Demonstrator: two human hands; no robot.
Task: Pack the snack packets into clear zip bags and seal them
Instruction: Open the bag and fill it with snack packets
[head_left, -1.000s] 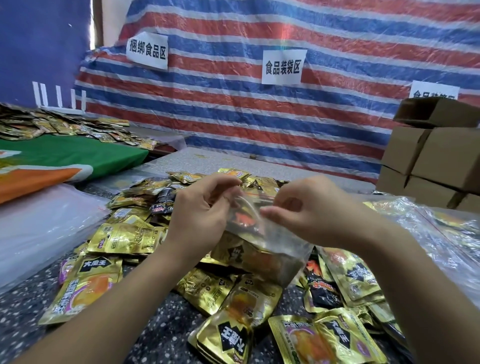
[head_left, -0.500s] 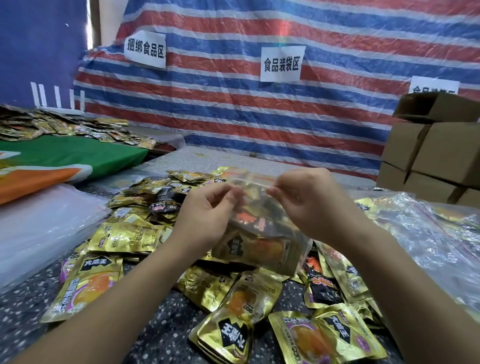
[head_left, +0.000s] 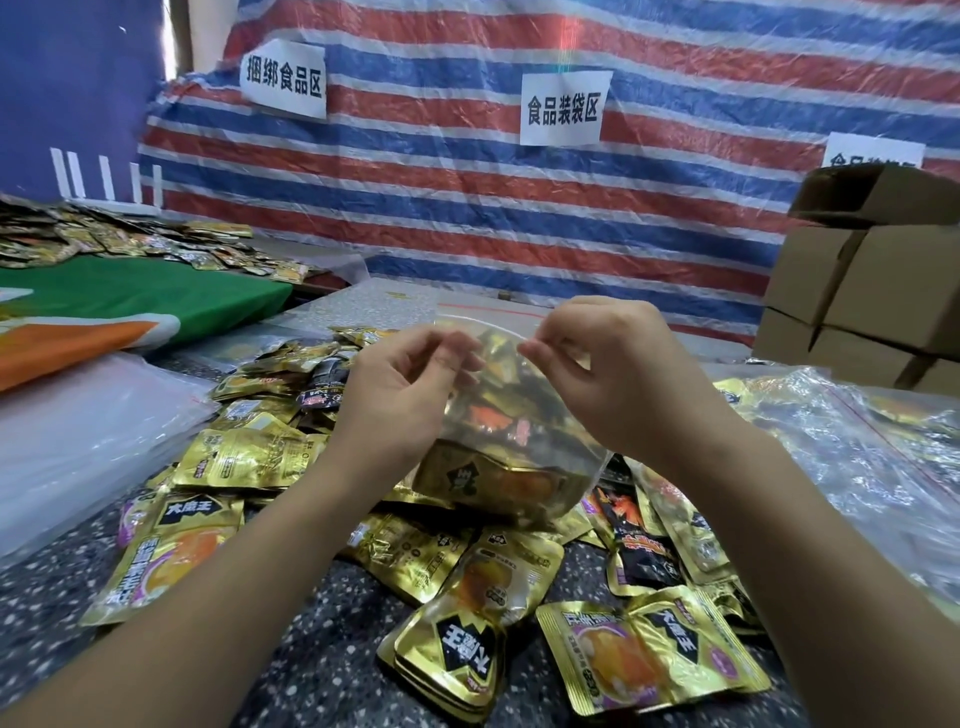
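At 9 o'clock a stack of empty clear bags (head_left: 78, 431) lies flat on the speckled surface (head_left: 322, 649). Loose gold snack packets (head_left: 249, 457) spread from there across the centre to 5 o'clock.

At the centre, a clear zip bag (head_left: 519, 452) is held upright above the pile. It contains several packets; a gold one lies along its bottom, with orange and dark ones above it. The left hand (head_left: 400, 395) pinches the bag's top edge between thumb and fingertips, fingers curled. The right hand (head_left: 618, 374) pinches the same edge just beside it, at 1 o'clock of the left.

At 3 o'clock, filled clear bags (head_left: 857, 441) lie in a heap; cardboard boxes (head_left: 872, 291) stand behind them.

Compared with one second ago, both hands and the bag's mouth sit higher, and the bag's top edge is stretched flatter between them.

The state of the zip seal cannot be determined. The third wall label (head_left: 875, 150) is partly hidden by the top box. The filled heap is cut off at the right edge.
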